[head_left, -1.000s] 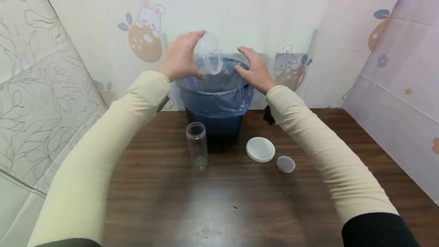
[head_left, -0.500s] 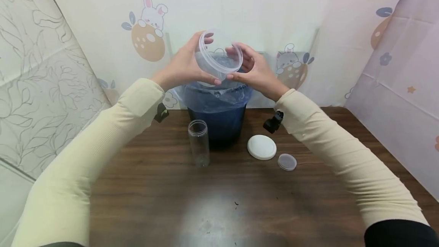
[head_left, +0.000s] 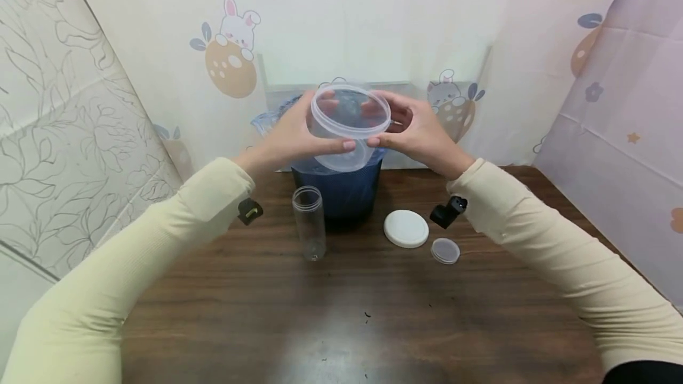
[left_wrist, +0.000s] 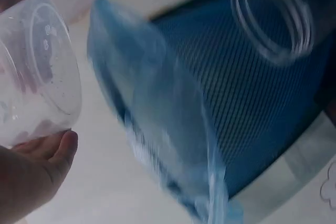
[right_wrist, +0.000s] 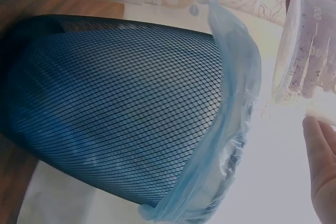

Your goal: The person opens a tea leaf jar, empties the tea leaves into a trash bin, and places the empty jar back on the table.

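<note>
A clear plastic tub (head_left: 341,156) is held between both hands, its open mouth up and leaning a little toward me. My left hand (head_left: 293,132) grips its left side, the thumb along the front wall. On the opposite side my right hand (head_left: 421,129) holds it with the thumb below the rim and fingers behind. Small dark specks show on the tub's wall in the right wrist view. Behind and below it stands a dark mesh bin (head_left: 336,197), lined with a blue plastic bag (right_wrist: 239,77). The held tub hides part of the bin's mouth.
A tall clear jar (head_left: 309,230), without a lid, stands upright before the bin. To its right a white round lid (head_left: 405,229) and a smaller translucent lid (head_left: 445,251) lie on the wooden table (head_left: 341,313). Tiny dark scraps lie nearer me. Patterned cloth hangs behind.
One second ago the left hand alone held the tub tipped sideways over the bin. The right hand has since taken hold, and the tub has come lower and nearer, turned mouth up.
</note>
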Tool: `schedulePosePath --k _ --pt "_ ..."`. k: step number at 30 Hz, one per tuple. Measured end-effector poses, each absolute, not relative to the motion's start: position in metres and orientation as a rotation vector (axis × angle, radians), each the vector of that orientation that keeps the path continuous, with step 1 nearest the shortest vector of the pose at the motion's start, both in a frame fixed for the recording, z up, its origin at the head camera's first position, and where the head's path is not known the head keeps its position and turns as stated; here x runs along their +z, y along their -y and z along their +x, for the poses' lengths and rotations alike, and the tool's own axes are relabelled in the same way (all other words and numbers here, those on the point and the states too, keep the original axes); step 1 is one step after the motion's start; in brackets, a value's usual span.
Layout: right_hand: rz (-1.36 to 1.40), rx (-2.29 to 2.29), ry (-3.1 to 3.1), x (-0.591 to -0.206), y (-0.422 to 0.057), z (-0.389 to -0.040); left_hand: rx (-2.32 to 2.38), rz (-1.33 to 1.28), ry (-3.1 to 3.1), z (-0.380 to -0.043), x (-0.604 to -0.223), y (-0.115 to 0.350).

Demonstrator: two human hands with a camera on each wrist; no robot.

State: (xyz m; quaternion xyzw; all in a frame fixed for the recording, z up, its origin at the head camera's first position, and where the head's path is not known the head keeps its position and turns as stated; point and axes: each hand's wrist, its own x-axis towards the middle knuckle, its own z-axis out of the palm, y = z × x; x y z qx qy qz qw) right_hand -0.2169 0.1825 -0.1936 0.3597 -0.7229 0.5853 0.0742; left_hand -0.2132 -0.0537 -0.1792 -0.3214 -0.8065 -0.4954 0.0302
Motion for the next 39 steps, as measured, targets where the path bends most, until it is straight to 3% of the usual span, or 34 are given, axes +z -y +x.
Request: schedulePosePath --k 8,17,26,39 --pt "1.081 1.721 2.26 -0.224 -0.193 -0.2 -1.494 -0.895 2.483 -0.19 -0.217 0.044" --pt "1.088 1.636 2.392 -0.256 -0.203 -0.19 -1.602 -1.186 2.291 -0.187 -0.25 0.035" --pt "1.085 1.541 2.479 -0.295 -0.215 -0.192 -1.481 -0.776 2.528 -0.173 -0.289 0.026" --pt "1.009 1.583 2.51 -0.362 -0.226 -0.196 -1.6 -0.707 2.503 -0.175 -0.358 0.011"
